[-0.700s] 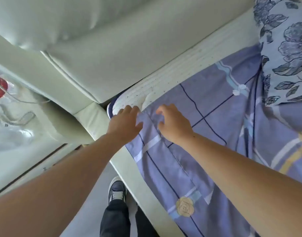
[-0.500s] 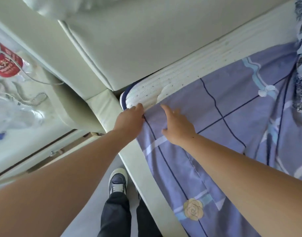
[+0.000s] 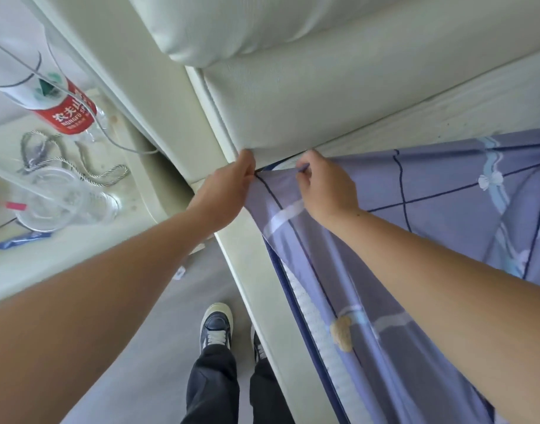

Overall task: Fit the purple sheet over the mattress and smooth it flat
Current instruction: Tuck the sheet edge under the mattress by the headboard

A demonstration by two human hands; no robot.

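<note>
The purple sheet (image 3: 431, 191), checked with dark lines and pale bows, lies over the white mattress (image 3: 446, 114), whose bare strip shows along the headboard. The sheet's corner is pulled up to the mattress corner under the padded headboard. My left hand (image 3: 225, 191) pinches the sheet's corner edge at that spot. My right hand (image 3: 326, 185) grips the sheet's top edge just to the right, fingers curled on the cloth. The mattress side (image 3: 311, 304) shows below the raised sheet edge.
A cream padded headboard (image 3: 308, 87) stands right behind the hands. A bedside table (image 3: 48, 258) at the left holds a red-labelled water bottle (image 3: 69, 114), a clear plastic cup (image 3: 51, 200) and a cord. The cream bed frame rail (image 3: 256, 289) runs beside my feet on the grey floor.
Both hands went from lying flat on the sheet to gripping its corner edge and drew it up over the mattress corner to the headboard. The bare mattress corner is now covered.
</note>
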